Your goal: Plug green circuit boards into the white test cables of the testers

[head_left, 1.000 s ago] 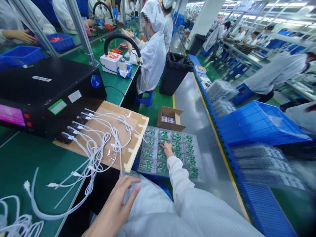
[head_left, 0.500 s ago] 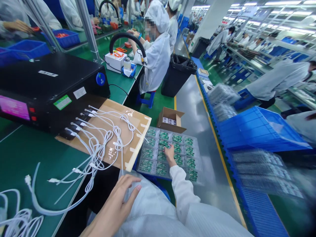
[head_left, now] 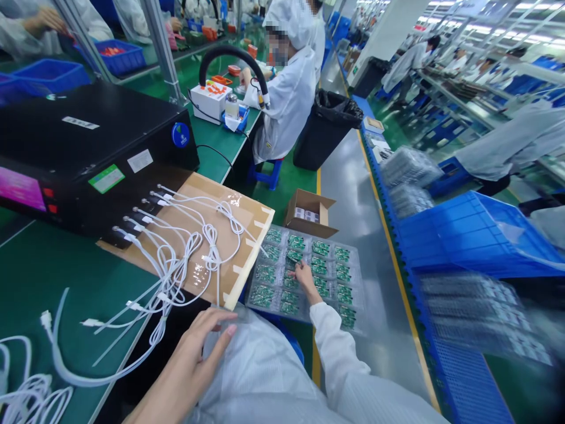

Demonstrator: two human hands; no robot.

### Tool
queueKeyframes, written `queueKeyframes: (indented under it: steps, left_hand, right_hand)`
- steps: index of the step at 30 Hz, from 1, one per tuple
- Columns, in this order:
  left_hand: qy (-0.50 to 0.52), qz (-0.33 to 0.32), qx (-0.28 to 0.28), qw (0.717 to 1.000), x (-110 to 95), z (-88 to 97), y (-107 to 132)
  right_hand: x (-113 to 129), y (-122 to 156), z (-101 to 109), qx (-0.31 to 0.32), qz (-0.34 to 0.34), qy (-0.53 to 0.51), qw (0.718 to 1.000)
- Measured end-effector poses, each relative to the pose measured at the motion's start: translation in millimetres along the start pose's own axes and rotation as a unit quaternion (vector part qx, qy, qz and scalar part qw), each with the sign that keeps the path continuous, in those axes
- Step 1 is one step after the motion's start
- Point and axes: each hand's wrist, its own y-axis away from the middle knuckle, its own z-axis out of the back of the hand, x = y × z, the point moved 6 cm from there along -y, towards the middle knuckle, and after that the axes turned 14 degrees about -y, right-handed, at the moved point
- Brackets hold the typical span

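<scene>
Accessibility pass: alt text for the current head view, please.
A person's bare right hand reaches into a clear plastic tray of green circuit boards; the bare left hand is open. White cables lie across a brown cardboard sheet beside a black boxy machine.

Over the right edge of the tray (head_left: 356, 277) the way is open; across its near edge the right hand (head_left: 305, 278) reaches in. A cardboard box (head_left: 309, 222) stands just beyond the tray's far edge, barring that side. A board (head_left: 232, 260) juts past the right edge of the tabletop (head_left: 39, 271), crowding the tray's left. Cables (head_left: 170, 278) droop over that tabletop edge near the left hand (head_left: 194, 350).
</scene>
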Motion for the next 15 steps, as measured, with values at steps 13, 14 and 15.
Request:
queueKeyframes:
  steps: [13, 14, 15]
  left_hand:
    - [0.038, 0.066, -0.024, 0.997, -16.2, 28.4, -6.3]
    - [0.045, 0.078, -0.028, 0.996, -19.3, 35.6, -5.0]
    - [0.055, 0.092, -0.041, 0.993, -21.1, 43.6, -2.6]
  right_hand:
    - [39.9, 29.3, -8.9, 0.129, 0.163, 0.207, 0.956]
    - [40.9, 24.8, -11.8, 0.128, 0.216, 0.254, 0.934]
    - [38.7, 21.8, -18.4, 0.138, 0.264, 0.311, 0.903]
